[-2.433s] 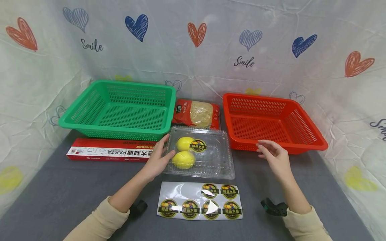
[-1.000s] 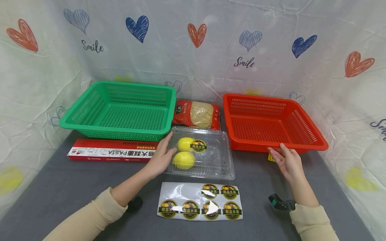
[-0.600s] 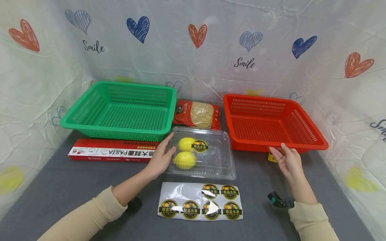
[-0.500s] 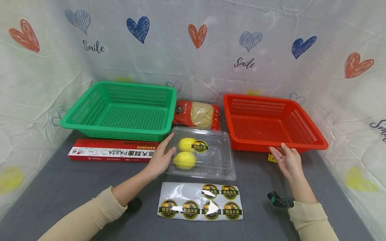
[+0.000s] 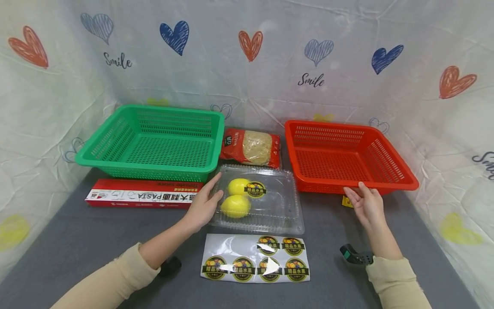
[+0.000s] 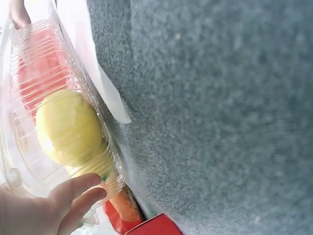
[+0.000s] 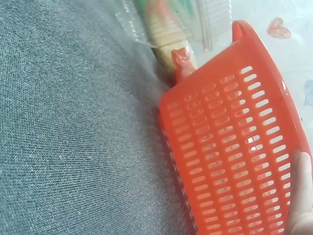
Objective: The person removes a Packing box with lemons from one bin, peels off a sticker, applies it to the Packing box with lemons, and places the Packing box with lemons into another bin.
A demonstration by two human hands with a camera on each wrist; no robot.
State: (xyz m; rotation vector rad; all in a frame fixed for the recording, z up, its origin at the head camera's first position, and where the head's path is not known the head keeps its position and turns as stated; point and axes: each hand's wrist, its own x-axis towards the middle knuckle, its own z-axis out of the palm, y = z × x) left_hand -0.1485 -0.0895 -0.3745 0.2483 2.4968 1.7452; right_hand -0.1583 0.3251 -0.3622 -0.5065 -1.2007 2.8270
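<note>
A clear plastic clamshell box (image 5: 275,206) lies mid-table with two lemons (image 5: 235,206) inside and a round fruit sticker (image 5: 255,189) on its lid. At the box's left side is my left hand (image 5: 202,206), its straight fingers against the plastic. The left wrist view shows those fingertips at the ribbed wall, close to a lemon. My right hand (image 5: 368,208) touches the front rim of the red basket (image 5: 308,185), holding nothing else. One finger (image 7: 301,188) lies along that rim in the right wrist view. A sticker sheet (image 5: 227,251) lies in front of the box.
A green basket (image 5: 154,169) stands at the back left, behind a red and white pasta box (image 5: 139,195). Between the baskets sits a red noodle bag (image 5: 254,148). A small yellow item (image 5: 347,201) shows below the red basket's rim. A patterned curtain (image 5: 247,77) backs the table.
Earlier, my right hand moved right along the red basket's front rim, uncovering the yellow item. Since then it has stayed. The clamshell box has shifted slightly toward me, with my left hand beside it.
</note>
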